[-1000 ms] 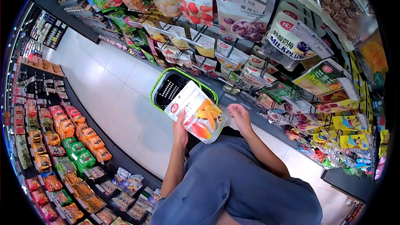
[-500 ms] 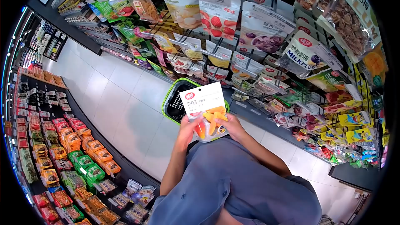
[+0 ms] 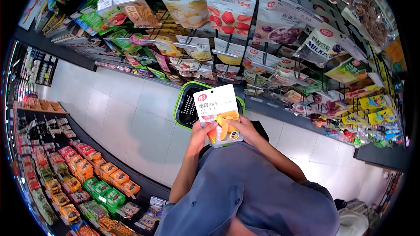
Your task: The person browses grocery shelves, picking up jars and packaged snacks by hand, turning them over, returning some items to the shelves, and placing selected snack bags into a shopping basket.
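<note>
Held upright in front of me is a white bag of dried mango (image 3: 217, 100), with mango slices pictured on its lower half and a hang hole at the top. My left hand (image 3: 201, 133) grips its lower left side, thumb across the front. On the lower right side, my right hand (image 3: 245, 129) grips the same bag, also with the thumb on its face. Behind the bag, on the floor, stands a black shopping basket (image 3: 187, 105) with a green rim, partly hidden by the bag.
Ahead, a rack carries hanging snack pouches, among them a strawberry pouch (image 3: 228, 15) and a MILKPLUM pouch (image 3: 318, 46). At lower left, a curved shelf holds orange packets (image 3: 118, 175) and green packets (image 3: 103, 189). Pale floor tiles (image 3: 135, 122) run between them.
My view has shifted slightly, so the shelves and basket appear displaced. Both hands keep the mango bag in nearly the same place and grip.
</note>
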Demonstrator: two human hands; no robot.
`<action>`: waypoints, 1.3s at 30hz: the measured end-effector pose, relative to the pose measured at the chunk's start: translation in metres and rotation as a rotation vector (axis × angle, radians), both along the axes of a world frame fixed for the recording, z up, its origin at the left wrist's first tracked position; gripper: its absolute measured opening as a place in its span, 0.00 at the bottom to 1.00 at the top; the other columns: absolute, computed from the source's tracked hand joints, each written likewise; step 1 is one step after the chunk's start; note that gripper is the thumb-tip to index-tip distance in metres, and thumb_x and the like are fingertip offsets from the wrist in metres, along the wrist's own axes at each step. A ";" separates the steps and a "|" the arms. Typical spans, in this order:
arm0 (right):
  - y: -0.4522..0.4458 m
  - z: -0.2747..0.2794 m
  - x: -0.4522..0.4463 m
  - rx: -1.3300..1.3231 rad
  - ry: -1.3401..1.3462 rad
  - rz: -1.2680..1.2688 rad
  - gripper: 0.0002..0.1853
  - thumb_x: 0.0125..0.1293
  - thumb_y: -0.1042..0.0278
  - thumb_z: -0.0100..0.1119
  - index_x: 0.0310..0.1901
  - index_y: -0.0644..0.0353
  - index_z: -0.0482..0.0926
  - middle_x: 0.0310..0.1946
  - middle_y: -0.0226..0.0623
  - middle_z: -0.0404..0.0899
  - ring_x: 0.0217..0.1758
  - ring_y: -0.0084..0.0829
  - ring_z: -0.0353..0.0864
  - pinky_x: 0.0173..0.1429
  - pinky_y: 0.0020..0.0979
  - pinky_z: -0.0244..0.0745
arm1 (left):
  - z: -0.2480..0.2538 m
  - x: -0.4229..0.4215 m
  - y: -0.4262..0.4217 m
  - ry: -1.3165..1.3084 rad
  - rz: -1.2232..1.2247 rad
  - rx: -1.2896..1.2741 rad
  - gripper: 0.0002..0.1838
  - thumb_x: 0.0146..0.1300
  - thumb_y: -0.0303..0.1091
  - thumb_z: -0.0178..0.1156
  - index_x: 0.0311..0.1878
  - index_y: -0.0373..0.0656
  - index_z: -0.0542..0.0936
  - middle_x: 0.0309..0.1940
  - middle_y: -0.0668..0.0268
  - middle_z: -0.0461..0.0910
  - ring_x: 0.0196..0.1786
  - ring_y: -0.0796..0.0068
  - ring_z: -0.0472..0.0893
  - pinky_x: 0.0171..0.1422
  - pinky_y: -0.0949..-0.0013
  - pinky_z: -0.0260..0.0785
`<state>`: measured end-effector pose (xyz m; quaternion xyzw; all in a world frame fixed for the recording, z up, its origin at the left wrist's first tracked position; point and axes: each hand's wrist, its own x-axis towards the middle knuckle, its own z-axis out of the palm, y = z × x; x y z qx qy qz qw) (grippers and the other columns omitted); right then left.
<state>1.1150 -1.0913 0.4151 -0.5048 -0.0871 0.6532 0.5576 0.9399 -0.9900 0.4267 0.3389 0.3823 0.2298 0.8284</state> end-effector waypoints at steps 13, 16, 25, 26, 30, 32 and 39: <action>-0.004 -0.003 0.068 -0.021 -0.189 -0.078 0.22 0.65 0.63 0.66 0.54 0.71 0.77 0.48 0.39 0.82 0.47 0.26 0.83 0.52 0.27 0.78 | -0.002 0.078 0.004 0.008 -0.147 0.032 0.27 0.57 0.20 0.67 0.61 0.36 0.71 0.54 0.61 0.79 0.55 0.71 0.80 0.60 0.69 0.72; -0.006 -0.004 0.081 -0.007 -0.171 -0.072 0.23 0.64 0.63 0.66 0.55 0.72 0.76 0.48 0.41 0.82 0.47 0.27 0.83 0.52 0.28 0.78 | -0.002 0.092 0.002 0.017 -0.140 0.015 0.26 0.57 0.20 0.67 0.60 0.36 0.72 0.54 0.61 0.80 0.54 0.71 0.80 0.60 0.70 0.73; -0.001 -0.003 0.105 0.052 -0.134 -0.137 0.21 0.64 0.68 0.62 0.56 0.69 0.76 0.49 0.39 0.82 0.47 0.27 0.83 0.52 0.27 0.78 | 0.001 0.116 0.001 0.041 -0.176 0.048 0.24 0.58 0.20 0.66 0.59 0.36 0.73 0.52 0.61 0.81 0.53 0.71 0.81 0.60 0.69 0.73; -0.001 -0.006 0.108 0.051 -0.130 -0.136 0.21 0.64 0.68 0.62 0.56 0.69 0.76 0.49 0.39 0.82 0.47 0.27 0.83 0.52 0.27 0.78 | 0.002 0.118 0.001 0.050 -0.186 0.054 0.24 0.58 0.20 0.66 0.59 0.36 0.73 0.52 0.61 0.81 0.52 0.72 0.81 0.60 0.69 0.73; -0.002 -0.001 0.116 0.043 -0.119 -0.133 0.18 0.66 0.69 0.60 0.55 0.68 0.77 0.49 0.38 0.82 0.47 0.27 0.83 0.52 0.28 0.78 | 0.003 0.125 -0.002 0.082 -0.188 0.044 0.25 0.57 0.20 0.67 0.58 0.36 0.73 0.52 0.61 0.81 0.53 0.73 0.81 0.59 0.70 0.73; -0.002 0.000 0.119 0.029 -0.110 -0.117 0.18 0.67 0.69 0.60 0.55 0.68 0.77 0.49 0.38 0.83 0.47 0.27 0.83 0.52 0.28 0.78 | 0.005 0.128 0.000 0.057 -0.209 0.022 0.25 0.57 0.20 0.68 0.59 0.36 0.73 0.53 0.61 0.80 0.54 0.73 0.80 0.60 0.70 0.72; -0.004 -0.013 0.126 0.047 -0.249 -0.123 0.16 0.67 0.70 0.59 0.54 0.68 0.78 0.47 0.38 0.83 0.47 0.25 0.83 0.52 0.27 0.78 | -0.004 0.135 0.013 0.054 -0.140 0.150 0.17 0.68 0.31 0.61 0.58 0.38 0.74 0.52 0.64 0.81 0.52 0.75 0.80 0.58 0.69 0.71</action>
